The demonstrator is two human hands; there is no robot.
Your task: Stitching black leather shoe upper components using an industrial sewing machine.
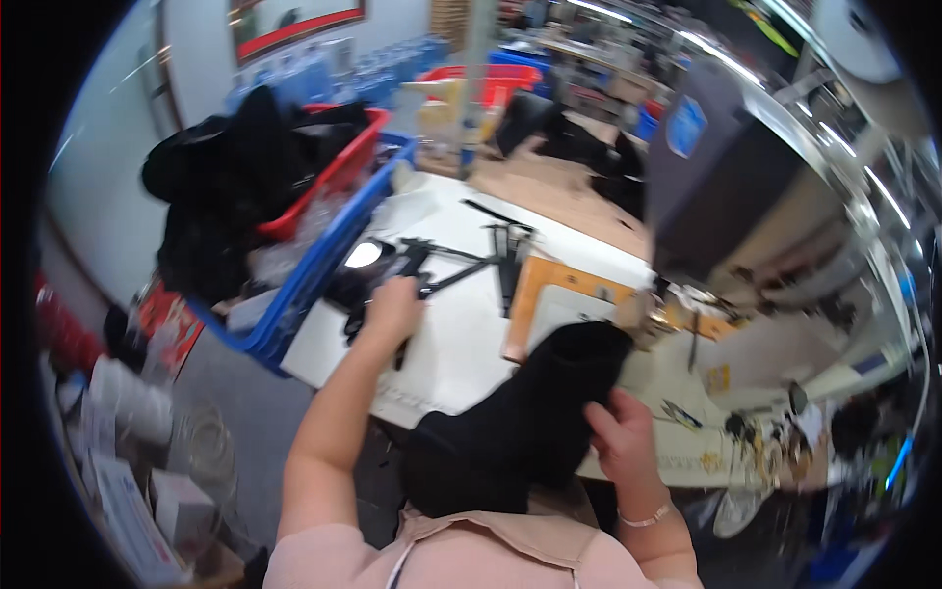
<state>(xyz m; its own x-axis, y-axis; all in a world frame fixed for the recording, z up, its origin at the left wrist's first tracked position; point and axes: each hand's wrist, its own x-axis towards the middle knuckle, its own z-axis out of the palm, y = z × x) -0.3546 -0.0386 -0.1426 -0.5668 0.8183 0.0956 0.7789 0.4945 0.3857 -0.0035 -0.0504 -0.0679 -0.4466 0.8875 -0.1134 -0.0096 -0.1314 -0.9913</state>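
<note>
A soft black boot upper [530,402] lies upright across my lap at the table's front edge, its open top tilted toward the sewing machine [756,187]. My right hand [623,432] grips its right side, with the thumb showing and the other fingers partly hidden. Out over the left part of the white table [446,353], my left hand [394,309] has its fingers closed at the end of a black strip [414,259]. More black strips [505,260] lie to the right of it. Blur hides the fingertips.
An orange-edged board [535,299] with a pale plate sits beside the machine. Left of the table, a blue crate [294,304] and a red basket [363,157] hold black pieces. Small scissors [680,414] lie at the right. Boxes [182,506] stand on the floor.
</note>
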